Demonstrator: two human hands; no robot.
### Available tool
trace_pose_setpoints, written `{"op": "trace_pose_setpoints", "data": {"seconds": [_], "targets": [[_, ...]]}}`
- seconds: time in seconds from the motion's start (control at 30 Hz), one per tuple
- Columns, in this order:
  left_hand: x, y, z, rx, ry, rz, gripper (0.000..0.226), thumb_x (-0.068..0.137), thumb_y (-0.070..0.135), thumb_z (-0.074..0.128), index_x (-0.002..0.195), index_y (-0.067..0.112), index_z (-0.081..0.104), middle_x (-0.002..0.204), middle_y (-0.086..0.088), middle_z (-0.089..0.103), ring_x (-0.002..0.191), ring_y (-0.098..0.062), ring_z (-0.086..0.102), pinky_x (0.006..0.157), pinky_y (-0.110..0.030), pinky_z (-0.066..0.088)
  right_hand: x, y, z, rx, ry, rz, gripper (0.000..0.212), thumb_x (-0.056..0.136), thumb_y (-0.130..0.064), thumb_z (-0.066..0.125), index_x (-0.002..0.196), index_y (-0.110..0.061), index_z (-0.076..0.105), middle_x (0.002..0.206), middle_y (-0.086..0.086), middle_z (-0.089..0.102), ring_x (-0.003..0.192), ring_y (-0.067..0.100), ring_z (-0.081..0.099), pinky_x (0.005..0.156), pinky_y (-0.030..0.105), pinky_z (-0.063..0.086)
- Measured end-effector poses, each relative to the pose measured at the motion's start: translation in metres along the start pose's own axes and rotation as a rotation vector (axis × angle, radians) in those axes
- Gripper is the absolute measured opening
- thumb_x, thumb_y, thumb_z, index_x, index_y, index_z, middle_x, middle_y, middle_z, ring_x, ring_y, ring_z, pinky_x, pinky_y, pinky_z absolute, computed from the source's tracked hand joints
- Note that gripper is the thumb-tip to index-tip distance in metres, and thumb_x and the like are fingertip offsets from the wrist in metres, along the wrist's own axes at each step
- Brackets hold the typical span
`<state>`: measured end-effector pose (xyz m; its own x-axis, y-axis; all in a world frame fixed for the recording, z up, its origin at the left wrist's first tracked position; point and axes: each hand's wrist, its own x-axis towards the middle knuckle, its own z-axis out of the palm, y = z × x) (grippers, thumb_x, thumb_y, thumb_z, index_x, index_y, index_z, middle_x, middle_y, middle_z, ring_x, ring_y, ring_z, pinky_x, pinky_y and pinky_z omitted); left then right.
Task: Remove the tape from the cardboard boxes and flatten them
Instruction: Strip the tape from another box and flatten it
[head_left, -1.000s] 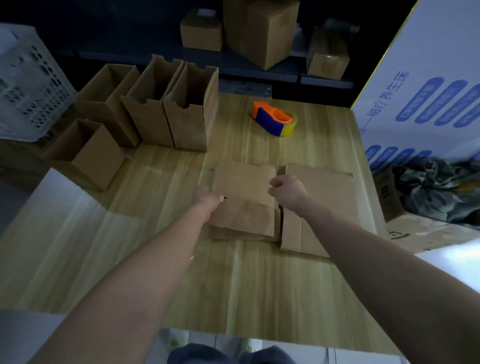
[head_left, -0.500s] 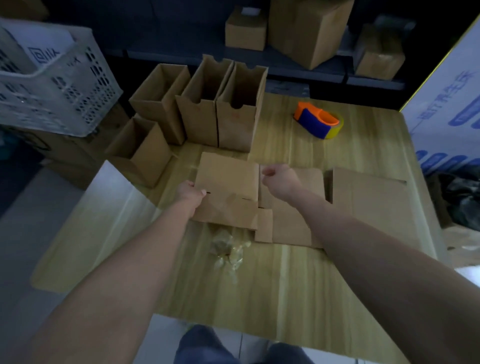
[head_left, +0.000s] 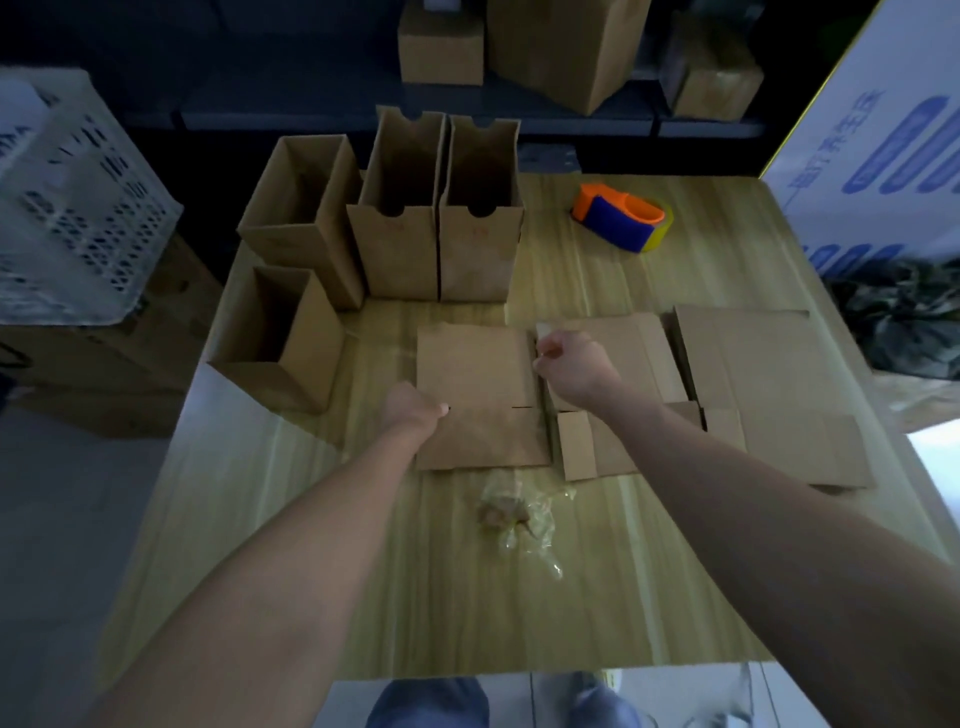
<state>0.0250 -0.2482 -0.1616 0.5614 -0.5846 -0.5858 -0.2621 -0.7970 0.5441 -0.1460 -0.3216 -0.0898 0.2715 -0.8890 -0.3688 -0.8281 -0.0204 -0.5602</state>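
Far out to the right of the right hand (head_left: 574, 366), a big white carton (head_left: 883, 156) carries a line of blue Chinese characters, too blurred to read. Beyond the left hand (head_left: 413, 410), a notched cardboard box (head_left: 397, 260) and its neighbour (head_left: 480, 260) each bear a faint reddish mark, also illegible.

On left hand (head_left: 415, 410), only the thumb shows; fingers hidden at flat box (head_left: 478, 374) edge. The pale scrap (head_left: 544, 328) pinched by right hand (head_left: 571, 366): too small to identify. White crate (head_left: 78, 208) blurred, cut by left edge. Printed carton (head_left: 883, 156) cut off right.
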Motion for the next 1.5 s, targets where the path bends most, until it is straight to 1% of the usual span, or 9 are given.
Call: {"op": "trace_pose_setpoints", "data": {"seconds": [0.1, 0.23, 0.37, 0.5, 0.77, 0.93, 1.0, 1.17, 1.5], "targets": [[0.003, -0.002, 0.002, 0.100, -0.010, 0.091, 0.043, 0.088, 0.017, 0.066, 0.123, -0.002, 0.051, 0.126, -0.017, 0.058, 0.116, -0.031, 0.055, 0.089, -0.032, 0.045, 0.007, 0.003, 0.014, -0.123, -0.068, -0.008, 0.036, 0.094, -0.013, 0.048, 0.130, -0.004, 0.053, 0.127, 0.018, 0.056, 0.118, 0.032, 0.052, 0.088, 0.030, 0.043], [0.013, -0.007, 0.004, 0.253, 0.027, 0.206, 0.069, 0.085, 0.019, 0.069, 0.141, 0.011, 0.030, 0.139, -0.015, 0.042, 0.120, -0.032, 0.050, 0.094, -0.037, 0.045, 0.025, 0.013, 0.051, -0.319, -0.260, -0.034, 0.055, 0.097, -0.021, 0.048, 0.148, -0.010, 0.031, 0.149, 0.015, 0.035, 0.136, 0.030, 0.035, 0.107, 0.032, 0.031], [0.032, -0.013, 0.004, 0.555, -0.096, 0.519, 0.080, 0.090, 0.023, 0.062, 0.151, 0.024, 0.011, 0.160, 0.001, 0.005, 0.146, -0.028, 0.006, 0.117, -0.045, 0.018, 0.041, 0.023, 0.081, -0.546, -0.313, -0.140, 0.081, 0.088, -0.031, 0.064, 0.151, -0.012, 0.016, 0.157, 0.012, 0.012, 0.146, 0.031, 0.007, 0.118, 0.040, 0.016], [0.049, -0.021, 0.005, 0.727, -0.272, 0.543, 0.090, 0.088, 0.039, 0.061, 0.152, 0.023, 0.000, 0.159, 0.007, -0.010, 0.146, -0.023, -0.009, 0.119, -0.043, 0.002, 0.051, 0.032, 0.094, -0.575, -0.294, -0.122, 0.097, 0.082, -0.033, 0.071, 0.153, -0.014, 0.007, 0.160, 0.007, -0.004, 0.148, 0.025, 0.000, 0.118, 0.041, 0.017], [0.061, -0.013, 0.004, 0.693, -0.269, 0.568, 0.095, 0.085, 0.029, 0.067, 0.152, 0.026, 0.000, 0.158, 0.011, -0.010, 0.146, -0.018, -0.011, 0.119, -0.042, 0.002, 0.059, 0.026, 0.105, -0.543, -0.246, -0.046, 0.098, 0.083, -0.032, 0.071, 0.153, -0.012, 0.005, 0.161, 0.006, -0.004, 0.148, 0.022, -0.003, 0.116, 0.037, 0.020], [0.054, -0.010, 0.004, 0.753, -0.253, 0.530, 0.097, 0.084, 0.031, 0.068, 0.152, 0.024, 0.000, 0.159, 0.010, -0.009, 0.146, -0.019, -0.009, 0.119, -0.043, 0.006, 0.042, 0.032, 0.081, -0.508, -0.067, -0.188, 0.044, 0.092, -0.014, 0.052, 0.136, -0.016, 0.045, 0.138, 0.008, 0.050, 0.124, 0.029, 0.049, 0.092, 0.034, 0.044], [0.049, -0.002, 0.006, 0.789, -0.228, 0.521, 0.096, 0.083, 0.029, 0.070, 0.152, 0.021, 0.003, 0.159, 0.006, -0.007, 0.146, -0.022, -0.009, 0.119, -0.044, 0.005, 0.038, 0.050, 0.058, -0.442, 0.017, -0.243, 0.047, 0.091, -0.009, 0.046, 0.137, -0.015, 0.044, 0.145, 0.005, 0.042, 0.135, 0.027, 0.037, 0.102, 0.035, 0.039], [0.030, 0.026, 0.031, 0.820, -0.219, 0.643, 0.097, 0.080, 0.034, 0.071, 0.152, 0.029, 0.006, 0.159, 0.006, -0.006, 0.146, -0.022, -0.010, 0.117, -0.045, -0.004, 0.045, 0.101, 0.009, -0.600, -0.307, -0.068, 0.097, 0.086, -0.030, 0.066, 0.153, -0.029, -0.005, 0.159, -0.004, -0.017, 0.145, 0.031, -0.019, 0.118, 0.053, 0.000], [0.031, 0.033, 0.060, 0.807, -0.239, 0.525, 0.102, 0.075, 0.020, 0.076, 0.150, 0.034, 0.009, 0.159, 0.011, -0.002, 0.146, -0.022, -0.004, 0.119, -0.046, 0.009, 0.069, 0.129, 0.020, -0.566, -0.364, -0.040, 0.116, 0.080, -0.047, 0.071, 0.151, -0.024, -0.017, 0.157, -0.007, -0.025, 0.145, 0.026, -0.021, 0.116, 0.054, 0.001]]}}
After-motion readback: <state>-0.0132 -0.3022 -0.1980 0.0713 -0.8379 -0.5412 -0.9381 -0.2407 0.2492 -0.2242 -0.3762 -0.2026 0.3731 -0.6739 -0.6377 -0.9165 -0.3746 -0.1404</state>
